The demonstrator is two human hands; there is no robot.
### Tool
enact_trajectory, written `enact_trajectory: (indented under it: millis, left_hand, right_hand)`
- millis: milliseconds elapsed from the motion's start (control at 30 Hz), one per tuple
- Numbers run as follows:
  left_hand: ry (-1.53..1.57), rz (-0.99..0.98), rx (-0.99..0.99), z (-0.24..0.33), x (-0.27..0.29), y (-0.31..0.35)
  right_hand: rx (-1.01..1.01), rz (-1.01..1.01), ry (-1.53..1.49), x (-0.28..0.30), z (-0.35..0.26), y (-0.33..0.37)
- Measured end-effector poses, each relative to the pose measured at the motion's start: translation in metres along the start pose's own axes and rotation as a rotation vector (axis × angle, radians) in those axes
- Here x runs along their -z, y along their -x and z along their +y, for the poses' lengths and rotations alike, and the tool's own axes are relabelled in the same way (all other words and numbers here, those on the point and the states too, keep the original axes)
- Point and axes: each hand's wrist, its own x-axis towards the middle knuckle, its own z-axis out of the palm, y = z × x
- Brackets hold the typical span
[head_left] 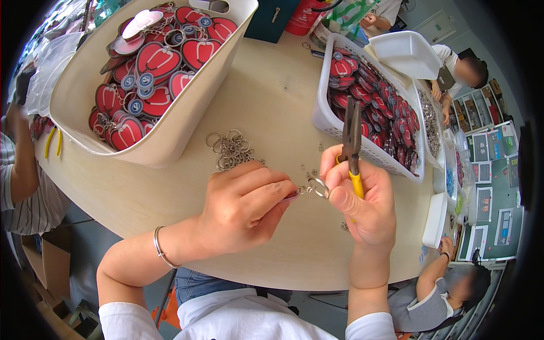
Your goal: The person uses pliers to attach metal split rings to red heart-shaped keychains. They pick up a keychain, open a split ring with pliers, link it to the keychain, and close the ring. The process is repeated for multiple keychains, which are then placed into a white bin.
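My left hand is closed over a small flat charm; only its edge shows, and the fingers hide the rest. A short chain runs from it to a silver key ring. My right hand steadies that ring at its thumb and fingertips. The same hand keeps a pair of yellow-handled pliers upright in its fingers, dark jaws pointing away from me. On the table just beyond my left hand lies a heap of silver key rings with chains.
At the left a cream bin is full of red heart-shaped keychains. A white basket of red charms stands at the right. Small metal rings dot the table. Other people sit around it; yellow-handled pliers lie far left.
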Motion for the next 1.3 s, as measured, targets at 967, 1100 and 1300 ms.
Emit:
enact_trajectory:
  millis: [967, 1100, 1300]
  left_hand:
    - [-0.091, 0.054, -0.234, 0.001, 0.017, -0.003]
    - [-0.137, 0.038, -0.414, 0.002, 0.023, -0.003]
    - [-0.131, 0.034, -0.574, 0.002, 0.02, -0.005]
  right_hand:
    - [0.209, 0.067, 0.641, 0.006, -0.007, 0.024]
    - [0.365, 0.01, 0.877, 0.015, 0.006, 0.041]
    - [0.444, -0.063, 0.95, 0.016, 0.004, 0.048]
